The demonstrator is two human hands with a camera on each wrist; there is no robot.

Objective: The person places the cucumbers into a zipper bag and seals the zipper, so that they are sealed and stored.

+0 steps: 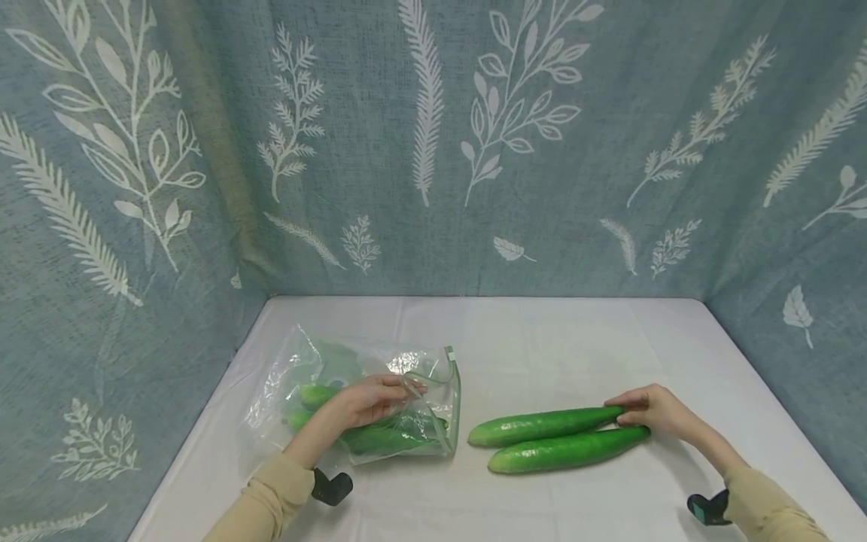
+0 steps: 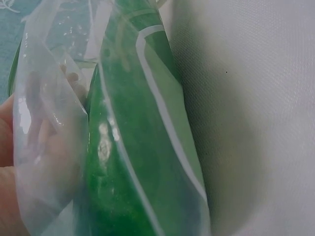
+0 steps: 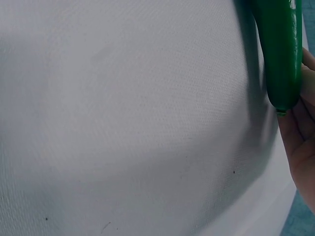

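A clear zip bag (image 1: pixel 443 391) with a green-edged mouth lies on the left of the table, its mouth facing right. Cucumbers (image 2: pixel 128 147) show through its film. My left hand (image 1: pixel 372 399) reaches over the bag and pinches the film near the mouth; plastic partly covers the fingertips in the left wrist view. Right of the bag, two cucumbers lie side by side, a rear cucumber (image 1: pixel 542 425) and a front cucumber (image 1: pixel 569 450). At their right ends, my right hand (image 1: pixel 653 410) grips the rear cucumber's tip between fingers and thumb.
A white cloth-covered table (image 1: pixel 542 354) lies beneath everything. Blue-green curtains (image 1: pixel 379 150) with white leaf prints stand behind it and along both sides. A dark wrist device (image 1: pixel 332 488) shows below the left hand, and another dark device (image 1: pixel 709 509) below the right.
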